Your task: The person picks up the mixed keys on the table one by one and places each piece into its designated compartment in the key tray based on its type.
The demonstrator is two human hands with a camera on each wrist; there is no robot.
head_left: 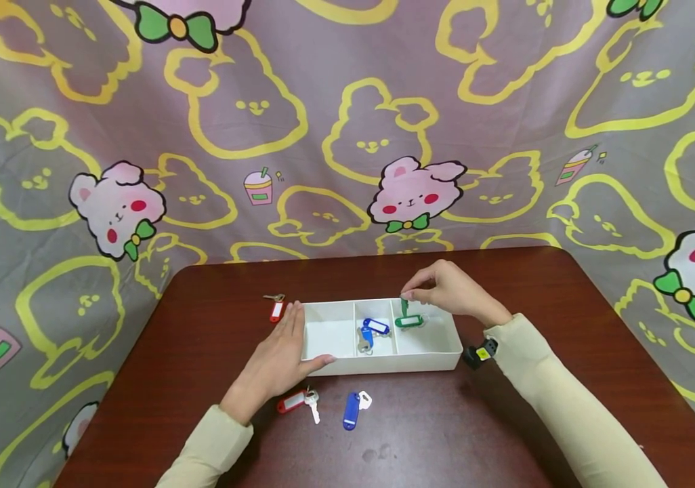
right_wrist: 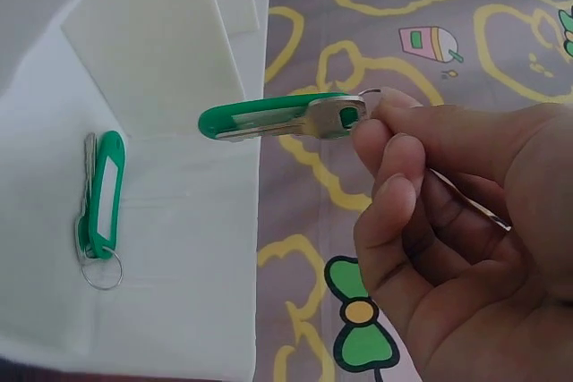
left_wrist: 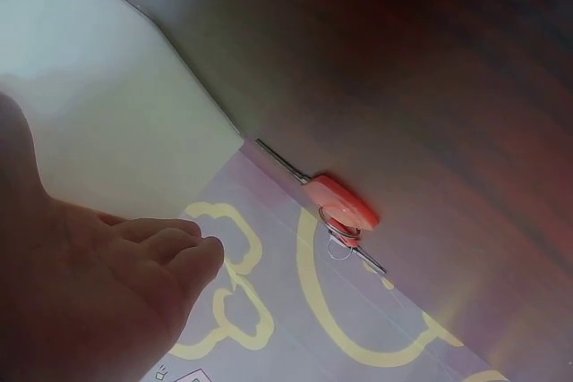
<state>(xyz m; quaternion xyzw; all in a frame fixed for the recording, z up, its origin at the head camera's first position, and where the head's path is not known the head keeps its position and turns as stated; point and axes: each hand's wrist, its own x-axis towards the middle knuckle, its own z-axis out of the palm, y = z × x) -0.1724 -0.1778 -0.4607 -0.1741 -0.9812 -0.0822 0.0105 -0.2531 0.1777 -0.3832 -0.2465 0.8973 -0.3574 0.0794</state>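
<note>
My right hand [head_left: 452,290] pinches a key with a green tag [right_wrist: 269,116] by its ring, above the right compartment of a white box [head_left: 384,366] with three compartments. In that compartment lies another key with a green tag [right_wrist: 107,194]. Keys with blue tags [head_left: 376,327] lie in the middle compartment. The left compartment shows bare white. My left hand [head_left: 277,352] rests against the box's left end, fingers straight along it and thumb at the front wall. In the left wrist view, its palm [left_wrist: 81,284] is beside the white wall.
On the brown table [head_left: 420,434], a red-tagged key [head_left: 292,401] and a blue-tagged key [head_left: 351,411] lie in front of the box. Another red tag with a key [head_left: 277,311] lies behind my left hand. A patterned curtain [head_left: 299,156] hangs behind the table.
</note>
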